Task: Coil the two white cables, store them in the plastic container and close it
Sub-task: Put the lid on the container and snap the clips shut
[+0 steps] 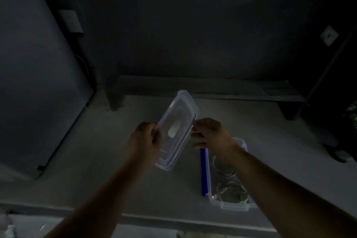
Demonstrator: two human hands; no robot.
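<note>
In the dim head view both my hands hold a clear plastic lid [176, 129] up above the surface, tilted, its long axis running from far to near. My left hand [146, 137] grips its left edge and my right hand [209, 133] grips its right edge. Below my right forearm stands the open plastic container [234, 205] with a blue clip [203, 172] along its left side. Two coiled white cables lie inside it: one coil [222, 168] toward the far end, the other coil [231, 192] at the near end. My right arm hides part of the container.
The container rests on a pale grey surface [116, 160] whose front edge runs across the bottom. A dark low shelf [202, 87] stands behind, a dark panel [38, 83] at the left, and dark objects [340, 141] at the right edge.
</note>
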